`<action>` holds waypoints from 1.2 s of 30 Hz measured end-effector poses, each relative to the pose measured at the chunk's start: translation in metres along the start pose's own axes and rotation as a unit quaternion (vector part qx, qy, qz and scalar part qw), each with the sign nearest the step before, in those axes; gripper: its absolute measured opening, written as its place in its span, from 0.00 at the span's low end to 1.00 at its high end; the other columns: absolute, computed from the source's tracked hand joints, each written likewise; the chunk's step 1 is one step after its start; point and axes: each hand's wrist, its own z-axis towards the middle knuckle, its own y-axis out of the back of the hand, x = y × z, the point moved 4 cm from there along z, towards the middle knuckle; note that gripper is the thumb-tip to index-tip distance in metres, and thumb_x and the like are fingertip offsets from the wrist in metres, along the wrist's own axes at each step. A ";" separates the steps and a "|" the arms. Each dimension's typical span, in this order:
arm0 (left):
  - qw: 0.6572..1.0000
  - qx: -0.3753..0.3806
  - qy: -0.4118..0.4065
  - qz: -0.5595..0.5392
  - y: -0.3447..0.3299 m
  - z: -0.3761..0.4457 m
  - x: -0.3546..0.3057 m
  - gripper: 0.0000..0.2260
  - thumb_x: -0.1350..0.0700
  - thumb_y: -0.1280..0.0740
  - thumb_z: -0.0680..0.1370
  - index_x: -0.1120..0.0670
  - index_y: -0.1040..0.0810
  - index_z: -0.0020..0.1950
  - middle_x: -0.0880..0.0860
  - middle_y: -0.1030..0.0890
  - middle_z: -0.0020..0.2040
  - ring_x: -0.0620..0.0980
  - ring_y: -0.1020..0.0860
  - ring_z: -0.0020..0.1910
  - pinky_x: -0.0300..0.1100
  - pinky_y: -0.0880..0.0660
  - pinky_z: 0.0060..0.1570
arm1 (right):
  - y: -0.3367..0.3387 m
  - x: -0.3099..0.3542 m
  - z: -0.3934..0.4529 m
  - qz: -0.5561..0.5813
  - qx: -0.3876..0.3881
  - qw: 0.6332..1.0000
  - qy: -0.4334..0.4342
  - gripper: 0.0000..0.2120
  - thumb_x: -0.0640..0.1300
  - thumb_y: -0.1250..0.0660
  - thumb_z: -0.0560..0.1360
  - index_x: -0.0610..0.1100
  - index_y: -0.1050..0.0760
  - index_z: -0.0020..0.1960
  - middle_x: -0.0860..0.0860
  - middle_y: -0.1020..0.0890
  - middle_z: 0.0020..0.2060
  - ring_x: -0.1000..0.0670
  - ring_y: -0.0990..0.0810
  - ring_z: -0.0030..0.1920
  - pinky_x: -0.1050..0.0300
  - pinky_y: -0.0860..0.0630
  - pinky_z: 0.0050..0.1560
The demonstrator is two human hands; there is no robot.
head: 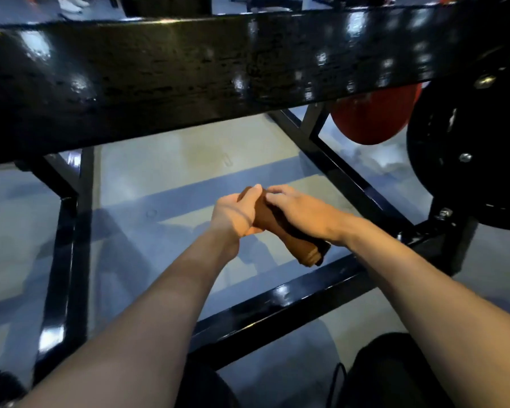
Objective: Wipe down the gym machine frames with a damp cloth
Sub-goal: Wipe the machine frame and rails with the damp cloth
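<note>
I see both hands meeting in the middle, above the floor (189, 160) inside the black frame (165, 72); the left hand (236, 214) curls its fingers around the upper end of the brown cloth (289, 242), and the right hand (299, 209) lies over the cloth with fingers bent, gripping it from the other side. The cloth is rolled into a thick bundle, its lower end sticking out under the right wrist, just above the low bar (292, 301); a red pad (374, 119) and a black disc (465, 154) are at the right.
</note>
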 end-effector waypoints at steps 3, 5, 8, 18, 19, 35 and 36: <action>0.997 0.026 0.034 -0.058 -0.007 0.000 0.013 0.14 0.52 0.30 0.81 0.64 0.20 0.54 0.62 0.17 0.43 0.56 0.18 0.36 0.44 0.20 0.29 | 0.005 -0.006 -0.009 0.046 0.053 0.997 -0.038 0.17 0.49 0.44 0.86 0.40 0.20 0.59 0.42 0.13 0.48 0.48 0.17 0.43 0.55 0.21 0.44; 0.995 0.047 0.060 -0.067 -0.014 0.000 0.020 0.16 0.50 0.29 0.80 0.61 0.20 0.60 0.59 0.16 0.47 0.53 0.17 0.40 0.43 0.19 0.33 | 0.006 -0.014 -0.018 0.105 0.088 0.987 -0.078 0.14 0.49 0.41 0.87 0.43 0.22 0.61 0.42 0.13 0.48 0.45 0.14 0.43 0.53 0.17 0.44; 0.994 0.052 0.054 0.080 -0.027 -0.003 0.034 0.12 0.46 0.33 0.82 0.54 0.20 0.53 0.53 0.18 0.47 0.51 0.20 0.46 0.45 0.21 0.48 | 0.014 -0.034 -0.027 -0.044 0.080 0.991 -0.094 0.14 0.52 0.40 0.86 0.48 0.23 0.66 0.46 0.17 0.51 0.46 0.16 0.49 0.53 0.20 0.50; 0.821 0.282 -0.019 0.496 -0.092 -0.041 0.067 0.19 0.44 0.34 0.82 0.60 0.20 0.55 0.63 0.18 0.56 0.60 0.21 0.56 0.44 0.27 0.55 | 0.158 -0.177 -0.099 -0.278 -0.132 0.917 -0.253 0.18 0.48 0.44 0.84 0.41 0.26 0.69 0.39 0.21 0.65 0.39 0.23 0.63 0.51 0.28 0.60; 0.801 0.290 -0.020 0.523 -0.093 -0.042 0.069 0.24 0.41 0.33 0.81 0.60 0.23 0.65 0.60 0.20 0.64 0.58 0.22 0.63 0.44 0.27 0.61 | 0.171 -0.186 -0.101 -0.268 -0.149 0.915 -0.262 0.20 0.48 0.42 0.83 0.42 0.27 0.71 0.39 0.21 0.63 0.38 0.22 0.62 0.51 0.27 0.60; 0.703 0.351 -0.026 0.618 -0.089 -0.012 0.112 0.37 0.25 0.29 0.61 0.47 0.24 0.60 0.47 0.19 0.57 0.48 0.20 0.55 0.46 0.24 0.61 | 0.155 -0.292 -0.081 -0.300 -0.289 0.884 -0.214 0.24 0.48 0.39 0.84 0.49 0.34 0.79 0.41 0.21 0.60 0.42 0.19 0.50 0.52 0.24 0.48; 0.692 0.353 -0.032 0.629 -0.092 -0.010 0.114 0.36 0.26 0.29 0.61 0.47 0.24 0.60 0.48 0.19 0.56 0.50 0.20 0.55 0.48 0.23 0.61 | 0.149 -0.294 -0.081 -0.296 -0.296 0.884 -0.207 0.25 0.50 0.39 0.84 0.50 0.36 0.80 0.40 0.21 0.60 0.41 0.19 0.50 0.51 0.23 0.48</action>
